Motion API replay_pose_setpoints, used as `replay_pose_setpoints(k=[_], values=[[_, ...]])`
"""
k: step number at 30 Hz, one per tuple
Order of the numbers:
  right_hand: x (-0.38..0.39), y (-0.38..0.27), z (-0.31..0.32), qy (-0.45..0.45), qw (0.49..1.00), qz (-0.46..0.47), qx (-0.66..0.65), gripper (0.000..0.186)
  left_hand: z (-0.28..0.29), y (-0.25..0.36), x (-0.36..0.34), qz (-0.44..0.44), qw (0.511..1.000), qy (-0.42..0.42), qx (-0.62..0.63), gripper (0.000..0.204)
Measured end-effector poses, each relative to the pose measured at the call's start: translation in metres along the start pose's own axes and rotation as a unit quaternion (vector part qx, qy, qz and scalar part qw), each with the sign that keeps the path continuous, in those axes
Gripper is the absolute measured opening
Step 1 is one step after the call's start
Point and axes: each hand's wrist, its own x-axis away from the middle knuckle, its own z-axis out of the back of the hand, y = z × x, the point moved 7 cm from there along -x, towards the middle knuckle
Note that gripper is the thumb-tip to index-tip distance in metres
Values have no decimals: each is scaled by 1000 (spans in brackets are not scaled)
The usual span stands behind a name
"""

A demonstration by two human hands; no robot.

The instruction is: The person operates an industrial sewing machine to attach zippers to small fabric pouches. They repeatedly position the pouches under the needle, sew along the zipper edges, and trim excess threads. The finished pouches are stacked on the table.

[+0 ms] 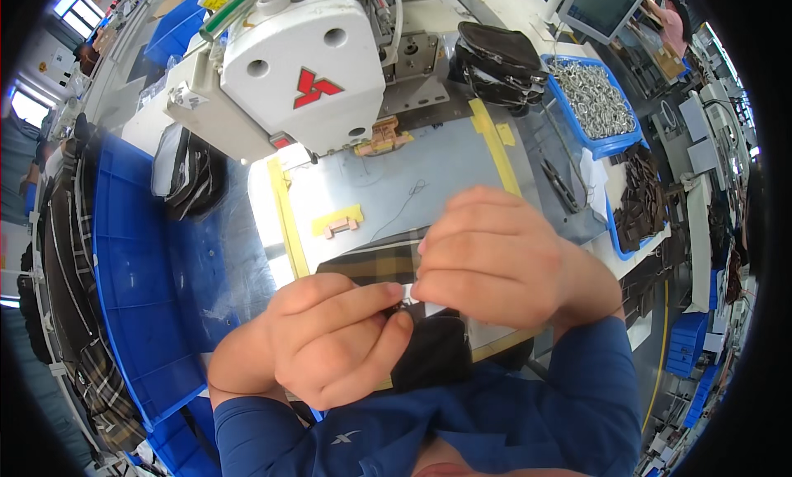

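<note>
Dark fabric [433, 353]: its black part hangs just below and between the two hands, touching the left hand's fingertips.
Checked fabric [379, 261]: one brown-and-olive part, just beyond the left hand; whether it joins the black part cannot be told.
Left hand [330, 337]: one, closed, thumb and forefinger pinching the edge of the dark fabric.
Right hand [495, 258]: one, fingers curled, tips drawn together at the small pale piece; its thumb is hidden, so the exact grip cannot be told.
Small pale piece [407, 295]: one visible, between both hands' fingertips, partly covered.
Worktop [355, 201]: one, beyond and beneath both hands.
Copper-coloured block [341, 227]: one, beyond the left hand, on a yellow patch.
Sewing machine [301, 85]: one, white, well beyond both hands.
Hand tool [559, 187]: one, slim and dark, beyond the right hand and to its right.
Blue trays [609, 150]: two, right of the right hand; the farther holds metal fittings [590, 98], the nearer dark strips [639, 197], both too many to count.
Blue bin [124, 271]: one large one, left of the left hand.
</note>
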Motion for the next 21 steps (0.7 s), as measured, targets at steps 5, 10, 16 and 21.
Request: replay_pose_setpoints(k=[5,10,16,21], values=[[1,-5,4,5,1000,23,1,18,30,-21,0,83,988,58,116,37],[-1,-7,5,0,999,35,-11,17,33,-44,0,267,948,71,157,32],[-2,-8,5,-3,999,33,-15,16,32,-32,-8,185,977,26,104,29],[-2,-11,4,-1,999,37,-14,16,25,-22,-6,127,990,57,20,17]])
